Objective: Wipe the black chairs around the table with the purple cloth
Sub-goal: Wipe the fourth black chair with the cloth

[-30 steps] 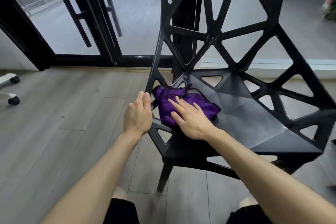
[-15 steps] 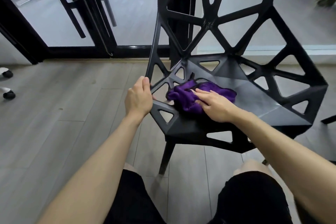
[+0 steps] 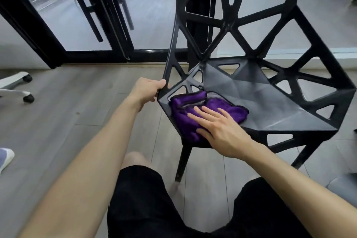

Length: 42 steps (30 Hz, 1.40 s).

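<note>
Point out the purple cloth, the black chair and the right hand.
purple cloth (image 3: 179, 114), head view, on its folded plush surface
black chair (image 3: 270, 102), head view, on the bare seat panel
right hand (image 3: 222, 131), head view, on the back of the hand

Left arm: bare, stretched nearly straight from the lower left up toward the middle of the view.
Left hand (image 3: 146, 91): back of the hand toward the camera, fingers curled round the black chair (image 3: 270, 114) at the near left corner of its frame.
Right arm: bare, coming in from the lower right, forearm slanting up and to the left.
Right wrist: roughly in line with the forearm.
Right hand (image 3: 222, 131): palm down, flat on the purple cloth (image 3: 183, 120).
Right fingers (image 3: 201, 111): straight, slightly spread, pointing up-left.
</note>
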Available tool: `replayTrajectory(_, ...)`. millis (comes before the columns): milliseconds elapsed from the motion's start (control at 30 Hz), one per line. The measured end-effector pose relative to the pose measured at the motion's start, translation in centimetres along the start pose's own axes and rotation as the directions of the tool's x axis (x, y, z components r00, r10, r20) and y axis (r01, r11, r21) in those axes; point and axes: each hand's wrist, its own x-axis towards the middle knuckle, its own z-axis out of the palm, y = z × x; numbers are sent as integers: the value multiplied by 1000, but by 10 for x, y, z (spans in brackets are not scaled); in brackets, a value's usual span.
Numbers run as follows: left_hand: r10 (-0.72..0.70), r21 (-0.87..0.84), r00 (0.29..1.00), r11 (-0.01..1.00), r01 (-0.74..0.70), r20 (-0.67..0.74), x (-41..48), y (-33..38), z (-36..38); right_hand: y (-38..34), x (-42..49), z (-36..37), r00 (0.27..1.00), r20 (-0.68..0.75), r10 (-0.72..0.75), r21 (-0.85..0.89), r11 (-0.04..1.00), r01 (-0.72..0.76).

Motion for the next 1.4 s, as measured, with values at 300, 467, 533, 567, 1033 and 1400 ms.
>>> replayTrajectory(300, -39, 34, 997, 999, 41, -68, -3, 7, -3, -41, 64, 15, 995, -97, -28, 125, 991, 40)
replayTrajectory(467, -12, 25, 985, 1000, 16, -172, -2, -1, 3, 7, -11, 0, 988, -73, -136, 11, 991, 137)
replayTrajectory(533, -1, 63, 976, 998, 15, -216, -4, -1, 4, -9, 6, 1, 991, -60, -123, -30, 992, 122)
replayTrajectory(567, 16, 88, 973, 996, 5, -229, -4, 0, 5, -25, 22, 3, 993, -44, -108, -41, 993, 106)
replayTrajectory(1033, 687, 622, 619, 685, -378, -380, -34, -7, 45, 28, -95, 24, 958, -165, -235, -423, 894, 146)
replayTrajectory(1400, 705, 391, 710, 654, -648, -3, -46, 0, 92, 16, -89, 29, 918, -393, 57, -272, 946, -176)
